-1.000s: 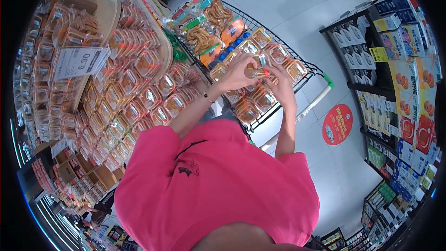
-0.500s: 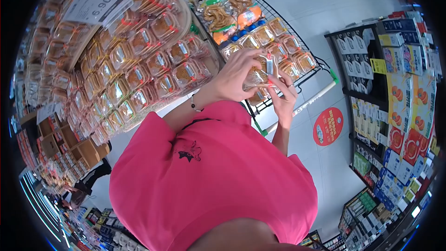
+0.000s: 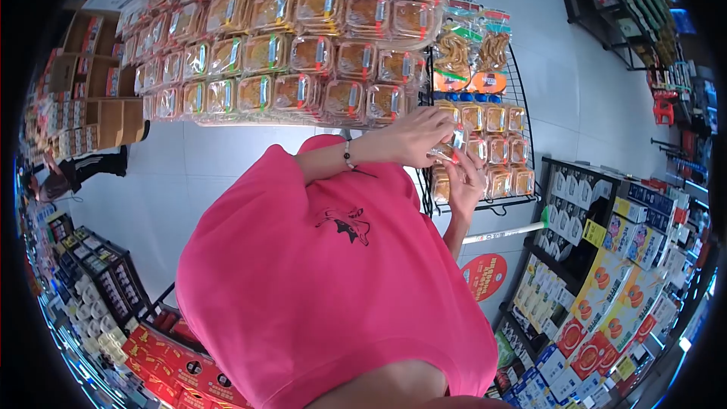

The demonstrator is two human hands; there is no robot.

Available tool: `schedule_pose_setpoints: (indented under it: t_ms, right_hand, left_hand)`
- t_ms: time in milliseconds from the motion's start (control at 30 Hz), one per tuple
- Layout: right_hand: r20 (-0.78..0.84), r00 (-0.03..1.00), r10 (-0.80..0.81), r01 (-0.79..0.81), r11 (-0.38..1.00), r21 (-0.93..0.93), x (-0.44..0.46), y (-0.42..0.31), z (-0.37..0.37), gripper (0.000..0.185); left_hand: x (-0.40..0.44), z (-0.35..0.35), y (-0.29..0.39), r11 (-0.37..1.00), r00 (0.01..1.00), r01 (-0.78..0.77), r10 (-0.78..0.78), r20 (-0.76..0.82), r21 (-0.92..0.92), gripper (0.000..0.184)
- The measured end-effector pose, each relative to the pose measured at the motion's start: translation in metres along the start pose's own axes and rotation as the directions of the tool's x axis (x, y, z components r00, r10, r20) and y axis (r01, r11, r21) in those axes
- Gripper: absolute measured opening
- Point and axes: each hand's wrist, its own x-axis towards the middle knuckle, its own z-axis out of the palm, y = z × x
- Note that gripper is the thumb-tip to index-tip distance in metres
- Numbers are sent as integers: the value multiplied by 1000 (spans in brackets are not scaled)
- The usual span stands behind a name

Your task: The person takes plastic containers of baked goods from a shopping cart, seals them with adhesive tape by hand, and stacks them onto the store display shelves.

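A clear plastic box of baked goods, with a white label, is held between my two hands. My left hand wraps its fingers over the box's left side and hides much of it. At the lower right, my right hand grips the same box with bent fingers. Below and around them is a black wire shopping cart with rows of similar boxed pastries. Bags of twisted brown snacks and orange packs lie at its far end.
On the left, a display is stacked with many boxed pastries and borders the cart. Shelves of boxed goods stand to the right, beside the cart's handle. Red cartons are at lower left. Another person is at far left.
My view has swung, so the pastry display and cart appear straighter and the cart farther right. Both hands still hold the box, which has tilted and is more covered by my left hand.
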Motion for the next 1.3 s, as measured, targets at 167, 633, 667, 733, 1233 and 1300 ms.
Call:
schedule_pose_setpoints:
  t_ms: [167,633,667,733,1233,1300]
  right_hand:
    - [171,979,-114,127,990,-67,10,-15,38,35]
    - [249,952,-177,164,984,71,19,31,164,35]
    - [239,949,-208,206,978,33,20,32,171,35]
    - [165,949,-269,277,960,-28,20,46,190,34]
    - [181,933,-312,345,918,-195,14,43,212,35]
    - [177,937,-301,334,920,-203,14,41,213,35]
  left_hand:
    - [-44,-10,-23,995,992,99,-96,-86,33,34]
    - [-115,-43,-92,944,962,217,-163,-220,250,45]
    - [-117,-42,-100,926,960,195,-111,-259,323,46]
    - [-120,-43,-114,934,970,192,-135,-203,300,49]
    - [-150,-41,-132,914,959,183,-85,-270,362,34]
    - [-150,-44,-130,908,960,203,-113,-255,366,31]
